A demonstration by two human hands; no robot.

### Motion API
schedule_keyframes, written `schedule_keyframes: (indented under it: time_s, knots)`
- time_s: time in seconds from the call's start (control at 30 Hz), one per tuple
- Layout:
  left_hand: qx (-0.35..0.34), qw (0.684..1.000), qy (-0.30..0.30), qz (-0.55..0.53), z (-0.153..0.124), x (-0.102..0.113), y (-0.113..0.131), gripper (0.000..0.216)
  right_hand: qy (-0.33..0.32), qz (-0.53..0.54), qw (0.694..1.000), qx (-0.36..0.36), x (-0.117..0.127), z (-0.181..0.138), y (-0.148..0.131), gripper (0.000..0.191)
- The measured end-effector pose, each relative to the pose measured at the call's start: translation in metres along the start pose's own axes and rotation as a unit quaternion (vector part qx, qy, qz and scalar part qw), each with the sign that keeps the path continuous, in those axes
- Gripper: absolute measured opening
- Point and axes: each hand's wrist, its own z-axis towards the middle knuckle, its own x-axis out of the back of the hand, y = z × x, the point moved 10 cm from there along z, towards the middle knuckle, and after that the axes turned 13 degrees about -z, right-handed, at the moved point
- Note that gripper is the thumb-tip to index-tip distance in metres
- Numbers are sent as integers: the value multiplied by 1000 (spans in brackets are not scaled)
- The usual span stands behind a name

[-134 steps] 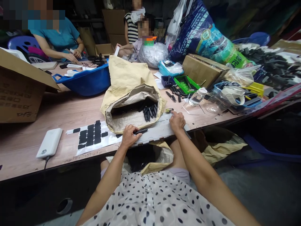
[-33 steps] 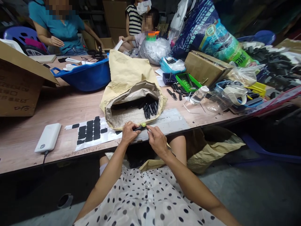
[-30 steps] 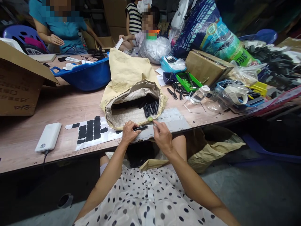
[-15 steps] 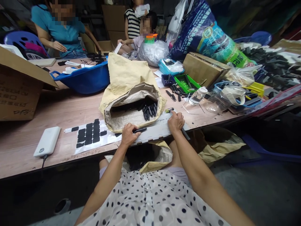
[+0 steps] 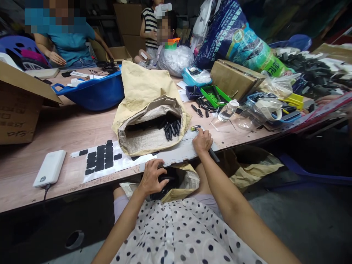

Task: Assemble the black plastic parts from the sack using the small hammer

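Observation:
My left hand (image 5: 152, 178) is at the table's front edge, over the opening of a tan woven sack (image 5: 190, 181) on my lap. Its thumb and fingers are apart, and I see nothing held in them. Dark pieces show inside that sack. My right hand (image 5: 202, 141) is closed around a small hammer (image 5: 213, 155) with a yellowish head and dark handle, resting on a grey board (image 5: 183, 148) along the edge. Behind the board lies another tan sack (image 5: 148, 79), its mouth facing me, with several black pen-like pieces (image 5: 172, 129) inside.
At left are a white power bank (image 5: 51, 167), a sheet of black stickers (image 5: 100, 157), a cardboard box (image 5: 20, 99) and a blue basin (image 5: 92, 93). A green tray (image 5: 216, 96), bottle (image 5: 228, 110) and clear jug (image 5: 250, 115) stand right. Other people sit across the table.
My left hand has let go of the black pen-like piece and moved down off the board to over the lap sack. My right hand stays on the hammer; the view has shifted slightly.

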Motion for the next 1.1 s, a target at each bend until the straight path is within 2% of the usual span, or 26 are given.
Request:
schedule_keyframes:
  time_s: [0.1,0.2,0.27,0.37,0.47,0.57,0.7,0.77,0.83,0.93,1.03,1.1]
  knots:
    - [34,997,66,-13,12,11,-4,14,-10,-7,1000,3,-2,0,-1,39]
    - [102,981,159,-39,47,31,-19,9,-20,-13,1000,5,-2,-1,-2,39]
    - [169,964,199,-51,74,37,-34,12,-23,-15,1000,6,-1,-1,-4,39]
    - [275,939,206,-32,109,34,-58,14,-23,-17,1000,7,1,-2,-6,39]
    - [328,926,190,0,127,26,-77,21,-21,-13,1000,7,2,-3,-7,39]
    - [321,928,187,9,130,27,-89,25,-17,-11,1000,7,3,-3,-8,38]
    - [299,935,187,33,109,46,-91,15,-10,-12,1000,7,2,-3,-7,39]
    - [249,951,181,37,96,58,-79,8,-5,-10,1000,8,2,-2,-7,38]
    - [165,974,152,17,86,62,-60,5,-3,-8,1000,8,1,-1,-6,38]
    - [75,994,82,-13,69,55,-39,7,-5,-8,1000,7,1,-1,-5,38]
    - [71,997,37,-7,58,43,-40,6,-11,-10,1000,5,1,-2,-5,38]
    - [78,996,32,-5,56,38,-46,7,-16,-8,1000,5,2,-2,-5,38]
